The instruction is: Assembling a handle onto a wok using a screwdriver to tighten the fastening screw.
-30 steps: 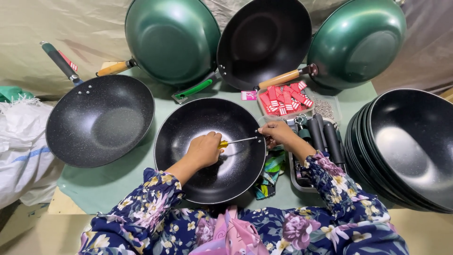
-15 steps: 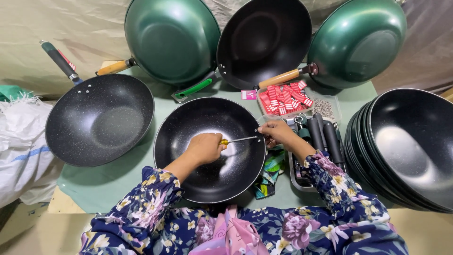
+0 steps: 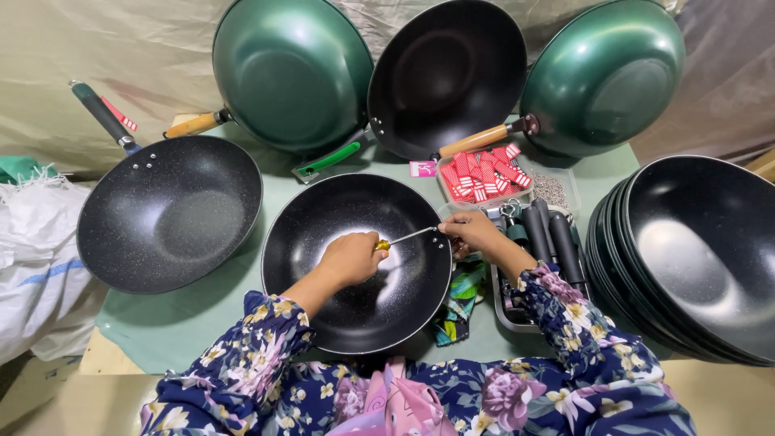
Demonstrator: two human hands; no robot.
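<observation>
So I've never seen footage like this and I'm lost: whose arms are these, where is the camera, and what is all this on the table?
The camera sits on a person's head and looks down, so the two flowered sleeves are that person's own arms. The left hand holds a screwdriver with a yellow handle in its grip, tip at the rim of a black wok. The right hand steadies that rim from outside. On the green table lie another black wok with a handle, a stack of black woks, a tray of dark handles and a box of red tags. Three more woks lean against the back wall.
</observation>
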